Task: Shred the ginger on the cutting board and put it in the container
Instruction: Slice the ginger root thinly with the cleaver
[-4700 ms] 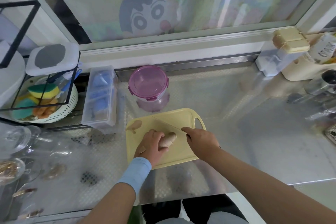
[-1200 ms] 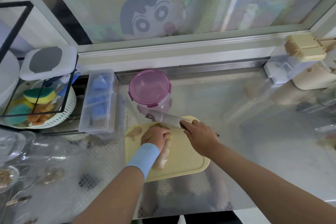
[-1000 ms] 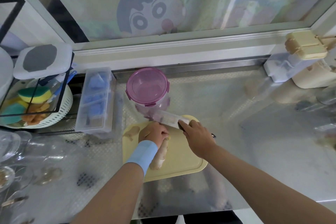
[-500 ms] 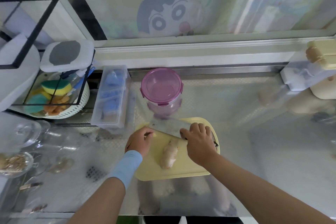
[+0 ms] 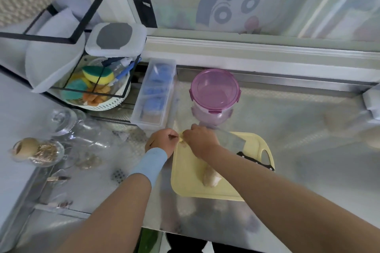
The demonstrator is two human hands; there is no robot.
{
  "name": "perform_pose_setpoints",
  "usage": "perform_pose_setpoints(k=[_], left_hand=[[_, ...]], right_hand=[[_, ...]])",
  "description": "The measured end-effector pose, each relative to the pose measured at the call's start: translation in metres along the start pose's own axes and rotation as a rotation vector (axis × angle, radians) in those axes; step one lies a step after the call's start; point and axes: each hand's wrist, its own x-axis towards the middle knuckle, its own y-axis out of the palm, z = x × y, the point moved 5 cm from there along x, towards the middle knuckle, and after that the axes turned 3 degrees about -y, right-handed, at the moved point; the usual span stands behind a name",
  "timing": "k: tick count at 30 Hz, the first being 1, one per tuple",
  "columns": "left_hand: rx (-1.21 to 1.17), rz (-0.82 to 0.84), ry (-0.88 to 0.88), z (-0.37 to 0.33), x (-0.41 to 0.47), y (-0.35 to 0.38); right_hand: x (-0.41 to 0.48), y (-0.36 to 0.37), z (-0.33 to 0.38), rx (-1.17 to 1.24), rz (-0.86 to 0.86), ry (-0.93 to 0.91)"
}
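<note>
The left forearm (image 5: 107, 207) is uncovered from the frame edge up to a light blue wristband (image 5: 149, 165). This is a broad, soft-looking fabric cuff that wraps the wrist just behind the left grip (image 5: 162, 141). Its surface is plain and one colour, with no marking that can be made out. The right forearm (image 5: 277, 195) is bare along its whole visible length, and so is the wrist behind the right grip (image 5: 200, 139). Both grips are bare hands. Between the arms, at the bottom edge, a strip of dark clothing (image 5: 185, 242) shows, too blurred to tell more.
</note>
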Motion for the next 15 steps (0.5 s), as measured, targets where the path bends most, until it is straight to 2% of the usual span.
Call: perform_pose_setpoints(k=[6,11,15], left_hand=[[0.049,-0.088,-0.021,0.005,0.004,0.000],[-0.154,-0.097,-0.035,0.004,0.004,0.003],[-0.068,-0.055,0.018,-0.006,0.006,0.010]], right_hand=[[0.014,0.000,0.001,-0.020,-0.067,0.015],[0.014,-0.002,-0.004,0.013,-0.016,-0.044],[0.003,-0.003,-0.012,0.089,-0.043,-0.033]])
